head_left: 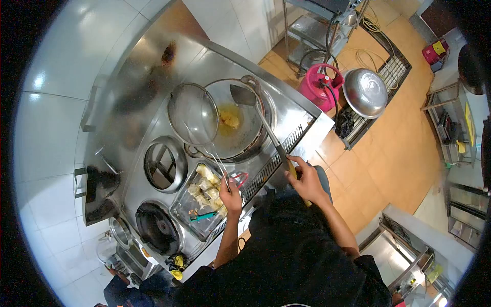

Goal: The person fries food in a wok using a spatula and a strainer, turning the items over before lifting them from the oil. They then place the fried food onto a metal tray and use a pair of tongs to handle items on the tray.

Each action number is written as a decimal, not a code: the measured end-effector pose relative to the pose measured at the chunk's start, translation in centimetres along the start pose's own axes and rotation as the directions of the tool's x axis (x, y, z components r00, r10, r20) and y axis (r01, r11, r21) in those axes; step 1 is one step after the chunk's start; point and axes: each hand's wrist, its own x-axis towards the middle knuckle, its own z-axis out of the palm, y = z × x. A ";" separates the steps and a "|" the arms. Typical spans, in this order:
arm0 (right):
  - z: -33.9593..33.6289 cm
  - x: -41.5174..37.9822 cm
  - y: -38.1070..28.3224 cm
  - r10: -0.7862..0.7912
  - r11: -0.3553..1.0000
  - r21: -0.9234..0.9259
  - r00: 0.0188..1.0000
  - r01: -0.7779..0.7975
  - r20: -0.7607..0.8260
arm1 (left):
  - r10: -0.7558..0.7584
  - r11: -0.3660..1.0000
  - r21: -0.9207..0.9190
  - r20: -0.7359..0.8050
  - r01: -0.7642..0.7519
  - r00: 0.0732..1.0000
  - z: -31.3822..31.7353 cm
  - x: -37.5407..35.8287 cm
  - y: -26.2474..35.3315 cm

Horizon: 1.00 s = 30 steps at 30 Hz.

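My left hand (pixel 231 197) is closed around the wire handle of a round mesh strainer (pixel 193 115), near its red end loop. The strainer overlaps the left side of a wide two-handled wok (pixel 244 140). A shallow pool of yellow oil (pixel 228 123) with a golden mass in it lies in the wok. My right hand (pixel 308 180) grips a long spatula (pixel 272 137), whose flat blade rests by the wok's far rim. Just left of my left hand, a metal tray (pixel 176 211) holds several pale yellow folded pieces (pixel 206 185) and a teal-handled utensil (pixel 204 216).
A burner ring (pixel 180 162) and a dark pan (pixel 158 227) sit left on the steel stove. Right of the stove stand a pink gas cylinder (pixel 313 92) and an upturned metal bowl (pixel 365 92) by a floor grate. Another person's dark sleeve (pixel 120 292) shows at lower left.
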 end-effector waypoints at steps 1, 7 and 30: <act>-0.2 -0.1 -0.2 0.008 1.000 0.011 1.000 -0.008 -0.004 | 0.014 1.000 0.012 -0.003 -0.014 1.000 0.1 -0.1 0.3; 1.1 -0.8 -0.1 -0.015 1.000 -0.019 1.000 0.015 0.008 | 0.153 0.988 0.024 -0.085 -0.151 0.985 0.2 0.0 -2.4; 1.6 1.4 -0.1 -0.193 0.949 -0.245 0.980 0.197 0.040 | 0.227 0.972 0.104 -0.203 -0.209 0.953 1.3 -0.4 -1.8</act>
